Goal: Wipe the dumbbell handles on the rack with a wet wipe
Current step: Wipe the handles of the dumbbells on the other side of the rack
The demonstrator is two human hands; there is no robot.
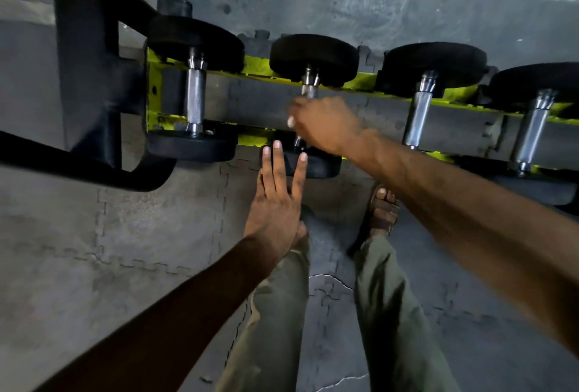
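Dumbbell point(313, 53), second from the left on the rack point(257, 67), is under attention in the head view. The right hand point(326, 128) is curled round its handle point(309, 88), covering the middle. The wipe is not plainly visible under the fingers. The left hand point(275, 200) lies flat, fingers straight, on the near plate point(322, 167).

Recommended practice: keep the flat hand braced on the plate so the dumbbell cannot roll. Draw the wrapped grip along the knurled bar from collar to collar, twisting to cover the underside.

Orientation: the handle lies roughly level across the two yellow rails. Its long axis runs from the person toward the wall, parallel to the neighbouring dumbbells point(418, 116).
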